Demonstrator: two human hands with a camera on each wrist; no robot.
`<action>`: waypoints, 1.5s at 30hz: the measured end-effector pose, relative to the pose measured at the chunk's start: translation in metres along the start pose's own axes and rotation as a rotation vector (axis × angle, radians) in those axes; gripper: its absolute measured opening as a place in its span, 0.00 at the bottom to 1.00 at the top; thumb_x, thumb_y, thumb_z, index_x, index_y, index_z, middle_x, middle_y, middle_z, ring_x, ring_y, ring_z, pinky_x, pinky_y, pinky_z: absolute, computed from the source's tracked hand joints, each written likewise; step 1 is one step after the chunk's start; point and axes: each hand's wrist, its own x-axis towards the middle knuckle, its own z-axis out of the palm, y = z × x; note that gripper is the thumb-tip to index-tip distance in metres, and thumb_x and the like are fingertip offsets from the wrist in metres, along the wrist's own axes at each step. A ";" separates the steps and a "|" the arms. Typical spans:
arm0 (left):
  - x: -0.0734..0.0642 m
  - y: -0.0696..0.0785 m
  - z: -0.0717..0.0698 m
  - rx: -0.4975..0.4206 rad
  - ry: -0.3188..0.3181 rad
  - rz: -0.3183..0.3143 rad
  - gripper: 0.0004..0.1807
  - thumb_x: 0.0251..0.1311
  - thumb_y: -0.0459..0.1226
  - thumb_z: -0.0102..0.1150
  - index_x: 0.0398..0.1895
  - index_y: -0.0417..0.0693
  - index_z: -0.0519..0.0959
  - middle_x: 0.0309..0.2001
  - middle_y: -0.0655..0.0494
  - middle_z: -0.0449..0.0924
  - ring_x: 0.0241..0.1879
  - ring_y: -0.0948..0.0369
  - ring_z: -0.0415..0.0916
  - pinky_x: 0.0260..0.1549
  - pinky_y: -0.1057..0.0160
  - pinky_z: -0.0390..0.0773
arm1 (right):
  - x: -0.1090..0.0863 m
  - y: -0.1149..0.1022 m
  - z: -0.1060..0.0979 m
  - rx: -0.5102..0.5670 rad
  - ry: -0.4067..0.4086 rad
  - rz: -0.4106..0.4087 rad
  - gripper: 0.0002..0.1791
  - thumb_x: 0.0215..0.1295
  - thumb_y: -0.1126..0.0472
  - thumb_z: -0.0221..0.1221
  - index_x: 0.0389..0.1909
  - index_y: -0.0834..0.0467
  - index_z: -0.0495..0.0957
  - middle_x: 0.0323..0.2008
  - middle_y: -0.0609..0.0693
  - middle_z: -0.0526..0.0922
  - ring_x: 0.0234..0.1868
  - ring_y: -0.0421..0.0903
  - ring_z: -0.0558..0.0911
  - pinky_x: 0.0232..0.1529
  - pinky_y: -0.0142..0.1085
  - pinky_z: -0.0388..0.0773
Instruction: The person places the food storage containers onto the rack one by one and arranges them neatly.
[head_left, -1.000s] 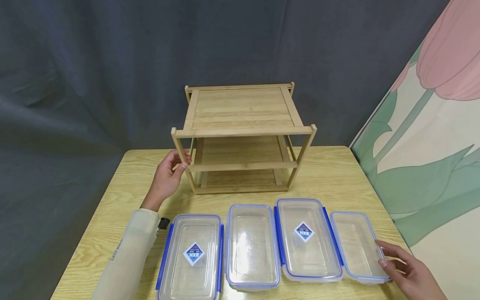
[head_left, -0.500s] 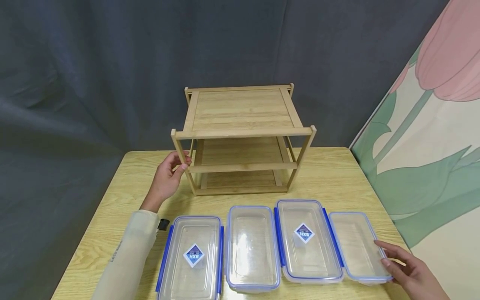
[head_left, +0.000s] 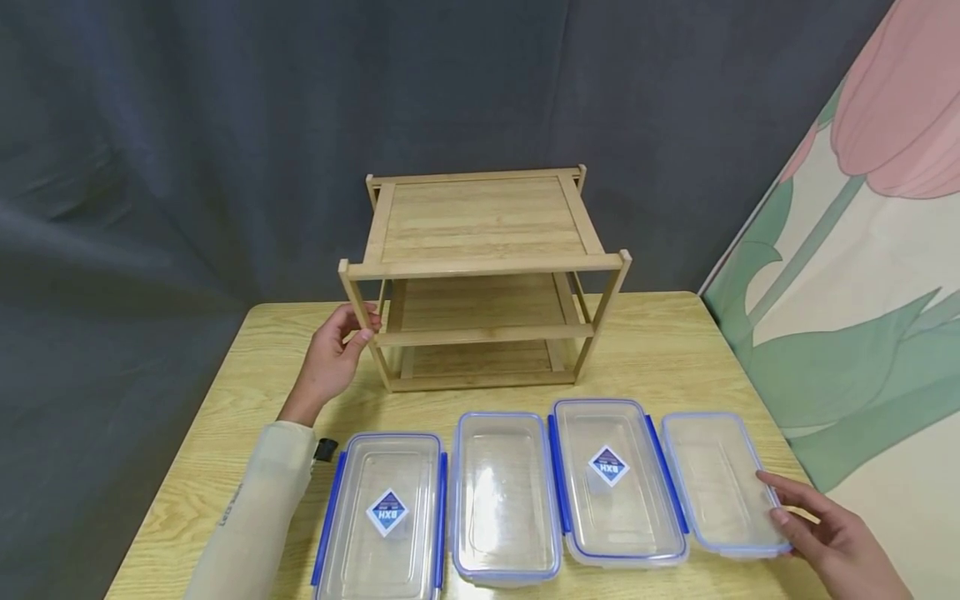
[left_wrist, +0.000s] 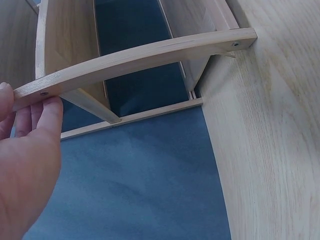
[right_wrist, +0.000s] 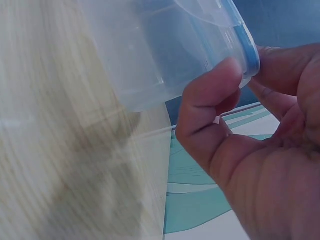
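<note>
My left hand (head_left: 327,354) grips the left front post of a three-tier wooden rack (head_left: 487,265) at middle-shelf height. In the left wrist view, its fingers (left_wrist: 49,117) curl round the post beside a screw head. At the far right, my right hand (head_left: 832,533) pinches the right edge of a clear food container (head_left: 723,492) with a pale blue rim. The right wrist view shows thumb and fingers on that blue rim, with the container's clear wall (right_wrist: 150,55) tilted above the tabletop.
In a row left of the held container stand a blue-clipped food container (head_left: 618,517), one without side clips (head_left: 506,492) and another blue-clipped one (head_left: 375,558). The rack stands behind them on the wooden table (head_left: 247,383). A dark curtain (head_left: 465,83) hangs behind; a tulip-patterned sheet (head_left: 847,333) is at right.
My right hand and the rightmost container have shifted slightly right, and the container sits a little higher in the head view. The left hand still grips the rack post.
</note>
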 end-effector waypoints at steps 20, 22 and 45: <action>0.000 -0.003 0.000 -0.018 0.000 -0.015 0.17 0.80 0.31 0.53 0.67 0.37 0.74 0.59 0.39 0.82 0.57 0.55 0.79 0.49 0.74 0.80 | 0.013 -0.040 -0.004 0.151 0.089 -0.024 0.29 0.76 0.78 0.54 0.76 0.64 0.68 0.59 0.27 0.82 0.35 0.32 0.87 0.30 0.34 0.86; 0.000 -0.003 0.000 -0.018 -0.003 -0.021 0.17 0.80 0.31 0.53 0.67 0.37 0.74 0.59 0.38 0.81 0.58 0.52 0.79 0.50 0.75 0.79 | 0.014 -0.043 -0.005 0.190 0.095 -0.029 0.29 0.76 0.78 0.53 0.76 0.65 0.68 0.58 0.29 0.83 0.35 0.33 0.87 0.31 0.33 0.86; 0.000 -0.005 -0.002 -0.013 -0.016 -0.011 0.18 0.80 0.33 0.52 0.68 0.38 0.73 0.60 0.39 0.81 0.60 0.48 0.79 0.50 0.77 0.78 | 0.048 -0.094 -0.005 0.738 0.002 -0.217 0.31 0.76 0.86 0.37 0.78 0.72 0.58 0.62 0.51 0.81 0.43 0.45 0.91 0.41 0.33 0.88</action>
